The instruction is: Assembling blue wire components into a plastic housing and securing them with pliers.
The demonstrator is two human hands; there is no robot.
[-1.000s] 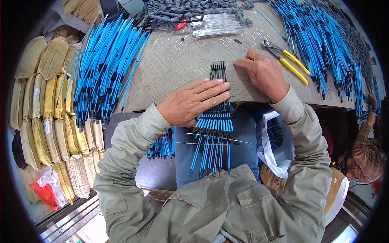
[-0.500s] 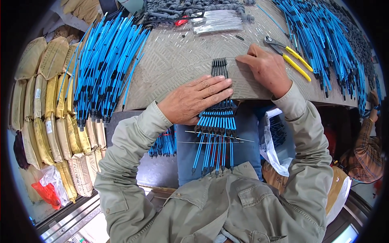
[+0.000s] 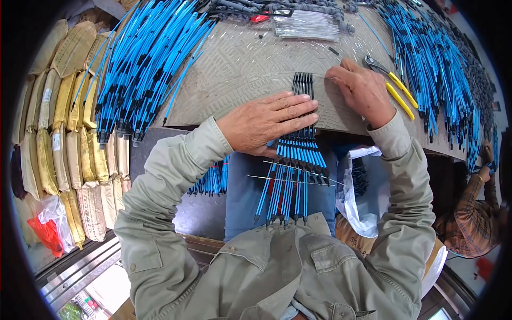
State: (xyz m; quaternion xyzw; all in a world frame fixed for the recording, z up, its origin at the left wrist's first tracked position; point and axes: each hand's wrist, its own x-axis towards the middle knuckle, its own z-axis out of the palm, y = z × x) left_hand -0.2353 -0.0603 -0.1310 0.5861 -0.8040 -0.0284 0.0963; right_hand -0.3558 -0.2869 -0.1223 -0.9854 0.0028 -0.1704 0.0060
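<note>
A row of thin blue rods with black fittings (image 3: pixel 300 148) reaches from the table edge down over my lap, its black upper ends fanned narrowly on the tabletop. Across it lies my left hand (image 3: pixel 269 121), palm down, fingers stretched out and pressing on the rods. Two thin metal wires (image 3: pixel 261 176) cross the row below that hand, at the black joints. To the right of the rods' upper ends, my right hand (image 3: pixel 365 92) rests on the table with curled fingers, thumb and index finger close together. Whatever they may pinch is hidden.
Pliers with yellow handles (image 3: pixel 400 95) lie right of my right hand. Heaps of blue rods stand at left (image 3: pixel 152 69) and right (image 3: pixel 434 69). A stack of straight metal wires (image 3: pixel 306 26) lies at the back. Filled sacks (image 3: pixel 64 117) line the left. Another person (image 3: pixel 472 224) sits far right.
The whole view has shifted a little, with the table now higher and further right in it. My left hand stays flat on the rods; my right hand stays curled beside them.
</note>
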